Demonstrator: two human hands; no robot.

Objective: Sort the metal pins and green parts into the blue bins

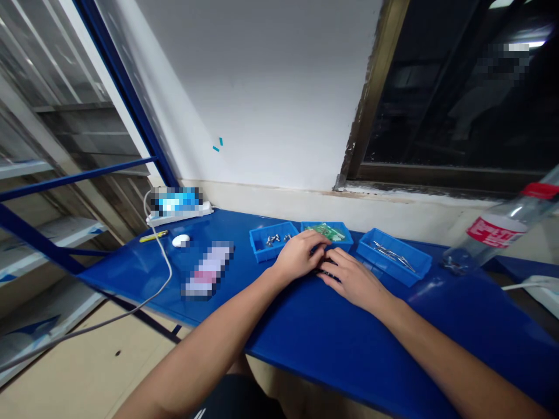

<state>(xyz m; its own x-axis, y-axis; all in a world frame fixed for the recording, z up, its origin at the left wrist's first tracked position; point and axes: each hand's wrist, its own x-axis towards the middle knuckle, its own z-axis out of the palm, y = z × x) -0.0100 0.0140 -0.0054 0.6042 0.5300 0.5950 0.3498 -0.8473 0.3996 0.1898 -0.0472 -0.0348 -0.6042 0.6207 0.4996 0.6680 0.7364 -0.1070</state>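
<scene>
My left hand and my right hand meet over the middle of the blue table, in front of the small blue bins. Both have their fingers curled in, fingertips nearly touching. Something small and dark shows between them, but the fingers hide most of it. Just behind my left hand stands a blue bin with small shiny metal parts. The middle bin contains green bagged pieces. To the right of my right hand, another bin holds thin metal rods.
A clear plastic bottle with a red cap leans at the right. On the left lie a phone-like flat object, a white mouse-shaped item, a yellow cutter and a power strip, its cable crossing the table.
</scene>
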